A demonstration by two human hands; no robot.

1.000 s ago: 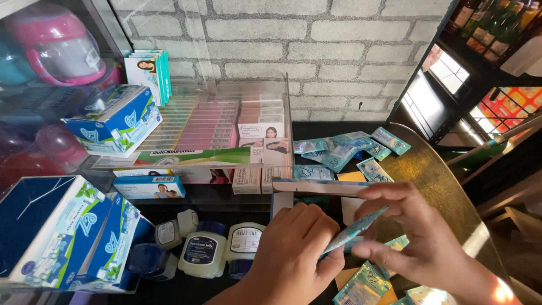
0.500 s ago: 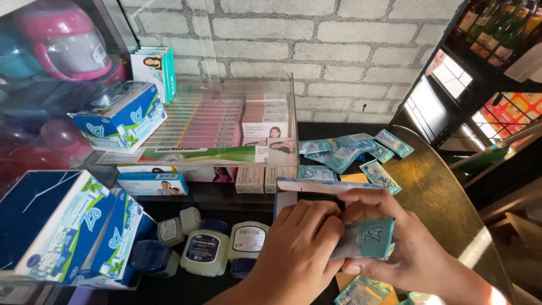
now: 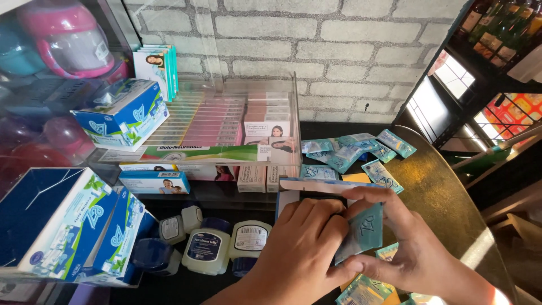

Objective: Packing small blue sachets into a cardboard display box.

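- Pinching a teal sachet (image 3: 361,232) between thumb and fingers, the right hand (image 3: 415,248) has its grip clamped on the packet, held upright just above the desk (image 3: 440,197).
- Beside it, the left hand (image 3: 299,248) lies with curled fingers touching the sachet's left edge and pressing at a small open box (image 3: 316,187); its grip looks closed against the packet, though how firmly cannot be told.
- More teal sachets (image 3: 353,149) lie scattered on the desk behind the box, and a few (image 3: 367,291) lie under the hands.
- Left of the hands stand 3 small petroleum jelly jars (image 3: 206,251).
- Blue-and-white cartons (image 3: 79,231) lean at far left; a clear display tray (image 3: 226,121) holds pink boxes.
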